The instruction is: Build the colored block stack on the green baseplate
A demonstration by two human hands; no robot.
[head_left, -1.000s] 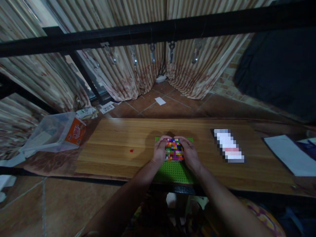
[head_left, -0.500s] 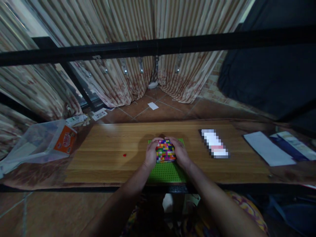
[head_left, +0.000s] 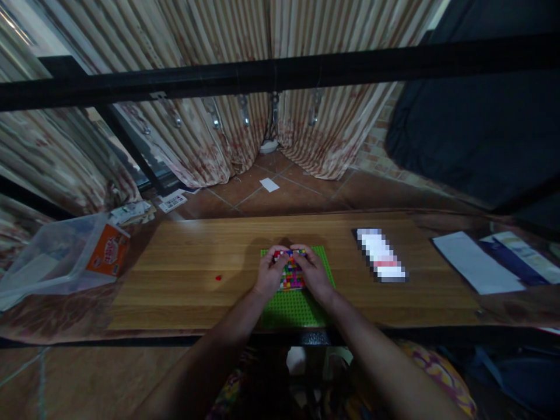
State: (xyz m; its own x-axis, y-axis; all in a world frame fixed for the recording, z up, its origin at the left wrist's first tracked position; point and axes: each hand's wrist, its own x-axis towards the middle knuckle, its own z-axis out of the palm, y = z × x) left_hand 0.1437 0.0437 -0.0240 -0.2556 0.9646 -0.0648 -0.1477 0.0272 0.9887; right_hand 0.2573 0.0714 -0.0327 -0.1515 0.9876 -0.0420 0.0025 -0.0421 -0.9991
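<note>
A block of many-coloured toy bricks (head_left: 292, 279) is over the green studded baseplate (head_left: 291, 309), near the table's front edge. My left hand (head_left: 270, 271) wraps the block's left side, its thumb lying across the top. From the right, my right hand (head_left: 314, 271) grips the block, thumb also on the top face. Both hands are closed around it, and the thumbs cover part of the bricks. Whether the block is attached to the baseplate, I cannot tell. One small red brick (head_left: 218, 278) lies on the wood to the left.
The wooden table (head_left: 184, 251) bears a phone-shaped thing with a blurred screen (head_left: 381, 255) at right. Papers (head_left: 476, 262) lie beyond the table's right end. A clear plastic bin with an orange label (head_left: 107, 251) stands left. A black bar (head_left: 280, 76) crosses behind.
Both thumbs have moved from the block's sides inward onto its top, covering more of the bricks. The view has shifted slightly.
</note>
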